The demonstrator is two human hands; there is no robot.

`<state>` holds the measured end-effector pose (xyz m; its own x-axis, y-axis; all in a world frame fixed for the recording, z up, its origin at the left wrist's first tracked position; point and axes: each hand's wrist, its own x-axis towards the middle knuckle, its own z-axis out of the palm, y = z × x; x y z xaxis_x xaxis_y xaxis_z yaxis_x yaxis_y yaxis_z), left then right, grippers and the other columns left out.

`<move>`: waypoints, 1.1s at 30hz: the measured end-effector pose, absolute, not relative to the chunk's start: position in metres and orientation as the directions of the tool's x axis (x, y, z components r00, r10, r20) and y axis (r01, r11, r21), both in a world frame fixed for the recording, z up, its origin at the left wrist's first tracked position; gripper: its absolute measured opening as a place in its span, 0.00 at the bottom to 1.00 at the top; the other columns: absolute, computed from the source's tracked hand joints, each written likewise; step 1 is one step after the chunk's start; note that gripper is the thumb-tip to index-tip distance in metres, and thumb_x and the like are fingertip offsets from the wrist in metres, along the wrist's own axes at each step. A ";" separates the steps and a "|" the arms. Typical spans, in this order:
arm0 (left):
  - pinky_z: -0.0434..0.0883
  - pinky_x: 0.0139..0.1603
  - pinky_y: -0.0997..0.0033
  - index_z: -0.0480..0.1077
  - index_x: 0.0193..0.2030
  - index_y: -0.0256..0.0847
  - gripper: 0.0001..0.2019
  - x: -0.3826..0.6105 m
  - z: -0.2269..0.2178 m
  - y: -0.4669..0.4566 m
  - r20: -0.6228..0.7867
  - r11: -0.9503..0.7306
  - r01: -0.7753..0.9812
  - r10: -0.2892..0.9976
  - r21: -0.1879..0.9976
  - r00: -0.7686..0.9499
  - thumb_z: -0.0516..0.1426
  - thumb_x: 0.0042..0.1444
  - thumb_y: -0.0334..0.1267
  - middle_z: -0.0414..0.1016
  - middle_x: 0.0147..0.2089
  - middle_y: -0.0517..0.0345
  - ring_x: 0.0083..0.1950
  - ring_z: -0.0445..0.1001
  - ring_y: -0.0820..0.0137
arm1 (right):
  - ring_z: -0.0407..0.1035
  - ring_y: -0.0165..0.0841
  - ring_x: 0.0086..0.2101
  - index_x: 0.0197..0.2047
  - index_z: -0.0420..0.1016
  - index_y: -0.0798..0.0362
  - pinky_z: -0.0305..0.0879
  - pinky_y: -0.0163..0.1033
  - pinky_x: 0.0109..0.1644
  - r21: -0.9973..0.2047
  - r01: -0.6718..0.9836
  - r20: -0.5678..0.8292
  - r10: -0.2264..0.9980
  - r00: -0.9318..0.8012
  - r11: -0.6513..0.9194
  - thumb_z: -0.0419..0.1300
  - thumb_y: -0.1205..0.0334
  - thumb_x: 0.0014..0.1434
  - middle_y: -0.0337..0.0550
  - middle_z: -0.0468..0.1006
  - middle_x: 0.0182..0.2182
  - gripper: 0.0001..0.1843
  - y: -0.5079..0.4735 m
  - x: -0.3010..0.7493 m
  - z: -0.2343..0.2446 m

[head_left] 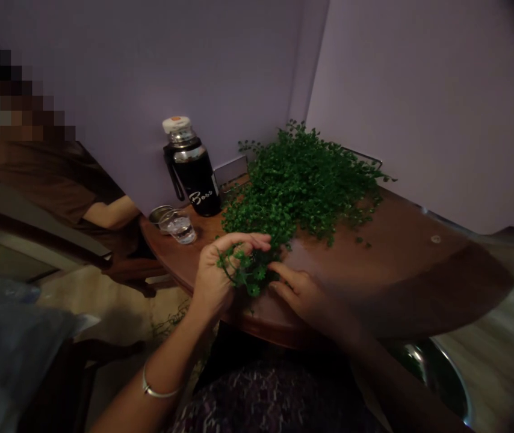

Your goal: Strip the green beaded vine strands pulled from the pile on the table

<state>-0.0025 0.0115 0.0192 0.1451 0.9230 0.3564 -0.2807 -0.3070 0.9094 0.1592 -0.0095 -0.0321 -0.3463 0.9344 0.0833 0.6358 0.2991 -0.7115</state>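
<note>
Where another person's arm (112,213) rests at the far left, a glass of water (180,228) and a black flask (191,174) stand near the left edge of the round wooden surface (419,270). Just right of the glass, the left hand (214,273), a bangle (157,391) on its wrist, curls its fingers around a leafy green sprig (250,273) at the near edge of the surface. The right hand (300,291) lies just beside it, fingertips touching the sprig; whether it grips cannot be told. Behind both hands, a big heap of greenery (302,180) spreads toward the back of the surface. A metal bowl (437,373) sits low at the right, below the surface.
</note>
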 end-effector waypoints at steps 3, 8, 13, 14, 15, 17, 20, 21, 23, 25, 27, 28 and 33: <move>0.68 0.41 0.63 0.70 0.30 0.37 0.05 0.000 0.015 0.016 0.232 -0.097 -0.435 0.935 0.895 0.269 0.55 0.53 0.36 0.73 0.24 0.57 0.33 0.73 0.67 | 0.69 0.34 0.33 0.46 0.70 0.51 0.62 0.39 0.39 -0.764 0.576 0.097 0.934 -0.343 0.291 0.48 0.61 0.58 0.44 0.75 0.30 0.15 -0.009 0.158 -0.028; 0.64 0.32 0.73 0.73 0.30 0.36 0.05 -0.005 0.003 0.022 0.246 -0.206 -0.189 0.943 0.960 0.222 0.60 0.48 0.36 0.72 0.26 0.57 0.28 0.68 0.73 | 0.53 0.23 0.16 0.42 0.68 0.55 0.49 0.30 0.18 -0.995 0.090 -0.053 0.996 -0.069 -0.047 0.51 0.56 0.56 0.35 0.64 0.19 0.15 -0.009 0.169 -0.024; 0.62 0.33 0.72 0.72 0.30 0.36 0.07 -0.001 0.004 0.020 0.436 -0.523 0.151 0.812 0.839 0.387 0.54 0.53 0.34 0.69 0.27 0.57 0.30 0.66 0.72 | 0.47 0.20 0.15 0.37 0.69 0.55 0.42 0.28 0.16 -0.992 -0.084 -0.089 0.993 -0.080 -0.096 0.54 0.49 0.54 0.32 0.57 0.18 0.17 -0.023 0.176 -0.009; 0.62 0.34 0.71 0.72 0.30 0.36 0.08 0.002 0.004 0.019 0.476 -0.589 0.195 0.772 0.784 0.421 0.53 0.54 0.33 0.69 0.26 0.56 0.31 0.66 0.72 | 0.49 0.21 0.16 0.36 0.70 0.56 0.44 0.28 0.17 -0.997 -0.029 -0.063 0.990 -0.128 -0.067 0.54 0.49 0.55 0.32 0.58 0.18 0.17 -0.026 0.175 -0.006; 0.62 0.35 0.71 0.72 0.31 0.36 0.08 0.004 0.003 0.018 0.508 -0.644 0.230 0.735 0.729 0.450 0.52 0.55 0.32 0.70 0.26 0.56 0.31 0.66 0.72 | 0.50 0.22 0.17 0.36 0.70 0.55 0.46 0.28 0.17 -0.999 0.028 -0.039 0.984 -0.175 -0.035 0.54 0.49 0.55 0.33 0.58 0.18 0.17 -0.029 0.174 -0.005; 0.63 0.35 0.70 0.71 0.33 0.36 0.08 0.009 0.000 0.016 0.544 -0.715 0.288 0.682 0.638 0.489 0.51 0.55 0.31 0.71 0.27 0.56 0.32 0.67 0.71 | 0.54 0.23 0.19 0.36 0.71 0.55 0.50 0.29 0.20 -0.993 0.116 -0.003 0.969 -0.248 0.026 0.55 0.52 0.55 0.33 0.60 0.19 0.14 -0.033 0.170 -0.003; 0.64 0.36 0.71 0.68 0.42 0.36 0.10 0.011 -0.007 0.014 0.549 -0.728 0.363 0.681 0.582 0.484 0.50 0.55 0.29 0.73 0.32 0.54 0.34 0.69 0.71 | 0.57 0.24 0.22 0.32 0.70 0.54 0.54 0.29 0.24 -0.979 0.189 0.029 0.963 -0.268 0.082 0.57 0.57 0.54 0.33 0.63 0.19 0.09 -0.034 0.165 -0.005; 0.65 0.36 0.71 0.66 0.45 0.36 0.12 0.011 -0.008 0.014 0.543 -0.711 0.390 0.701 0.586 0.462 0.51 0.55 0.29 0.73 0.34 0.53 0.35 0.69 0.71 | 0.58 0.24 0.23 0.30 0.70 0.54 0.54 0.29 0.24 -0.975 0.204 0.034 0.967 -0.252 0.088 0.57 0.58 0.53 0.33 0.64 0.20 0.08 -0.034 0.165 -0.007; 0.65 0.37 0.71 0.66 0.45 0.36 0.11 0.009 -0.010 0.014 0.532 -0.675 0.430 0.737 0.599 0.417 0.51 0.54 0.29 0.73 0.34 0.53 0.36 0.70 0.71 | 0.57 0.24 0.22 0.27 0.68 0.54 0.53 0.29 0.24 -0.974 0.212 0.035 0.981 -0.191 0.076 0.58 0.58 0.53 0.33 0.63 0.19 0.09 -0.033 0.168 -0.012; 0.65 0.37 0.71 0.68 0.39 0.36 0.07 0.006 -0.011 0.014 0.520 -0.660 0.444 0.751 0.606 0.406 0.52 0.53 0.29 0.72 0.32 0.55 0.35 0.70 0.71 | 0.55 0.24 0.20 0.26 0.67 0.54 0.51 0.29 0.22 -0.980 0.190 0.042 0.994 -0.099 0.060 0.58 0.56 0.53 0.32 0.61 0.18 0.10 -0.031 0.172 -0.018; 0.65 0.37 0.70 0.69 0.36 0.37 0.05 0.005 -0.011 0.013 0.500 -0.667 0.436 0.743 0.604 0.444 0.54 0.52 0.29 0.72 0.31 0.56 0.34 0.69 0.71 | 0.53 0.23 0.18 0.26 0.66 0.54 0.49 0.30 0.21 -0.986 0.159 0.054 0.998 -0.015 0.056 0.58 0.54 0.53 0.31 0.59 0.16 0.12 -0.030 0.177 -0.023; 0.65 0.37 0.70 0.70 0.37 0.37 0.06 0.005 -0.010 0.012 0.480 -0.670 0.426 0.738 0.608 0.475 0.55 0.52 0.30 0.73 0.30 0.56 0.34 0.69 0.71 | 0.52 0.23 0.18 0.26 0.66 0.54 0.48 0.30 0.20 -0.988 0.148 0.055 0.998 0.014 0.053 0.57 0.53 0.53 0.31 0.57 0.15 0.13 -0.030 0.179 -0.025; 0.64 0.35 0.71 0.73 0.36 0.39 0.06 0.012 -0.005 0.004 0.293 -0.534 0.387 0.796 0.751 0.530 0.55 0.53 0.34 0.74 0.30 0.57 0.32 0.69 0.71 | 0.49 0.22 0.17 0.24 0.64 0.54 0.46 0.30 0.19 -0.992 0.125 0.026 0.996 0.087 0.015 0.57 0.52 0.53 0.31 0.56 0.14 0.15 -0.031 0.178 -0.027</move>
